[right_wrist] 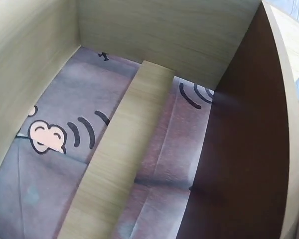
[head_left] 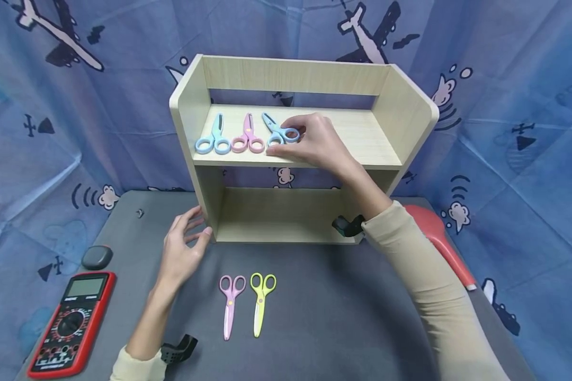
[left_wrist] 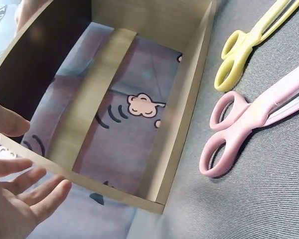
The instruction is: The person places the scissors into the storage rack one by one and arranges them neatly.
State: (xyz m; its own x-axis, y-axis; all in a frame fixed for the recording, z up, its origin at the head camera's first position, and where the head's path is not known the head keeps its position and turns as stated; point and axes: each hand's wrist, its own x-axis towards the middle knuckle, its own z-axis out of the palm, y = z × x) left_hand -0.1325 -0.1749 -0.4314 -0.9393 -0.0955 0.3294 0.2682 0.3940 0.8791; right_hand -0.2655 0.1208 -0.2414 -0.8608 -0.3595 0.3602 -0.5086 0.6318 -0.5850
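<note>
My right hand (head_left: pixel 314 140) pinches the handles of a pair of light blue scissors (head_left: pixel 277 129), which lies tilted over the upper board of a pale wooden shelf (head_left: pixel 343 135). Left of it on that board are another blue pair (head_left: pixel 214 136) and a pink pair (head_left: pixel 248 136), blades pointing back. My left hand (head_left: pixel 183 251), fingers spread, rests by the shelf's lower left side panel; the left wrist view shows this hand (left_wrist: pixel 25 194) beside the panel edge. Pink-purple scissors (head_left: pixel 230 307) and yellow scissors (head_left: pixel 259 306) lie on the table, handles toward the shelf. In the right wrist view, only a sliver of hand shows.
A red multimeter (head_left: pixel 71 325) and a dark rounded object (head_left: pixel 97 257) lie at the left. Behind them is a small metal piece (head_left: pixel 140 213). A red object with a long handle (head_left: pixel 438 238) lies right of the shelf. Patterned blue cloth (head_left: pixel 133 106) hangs behind.
</note>
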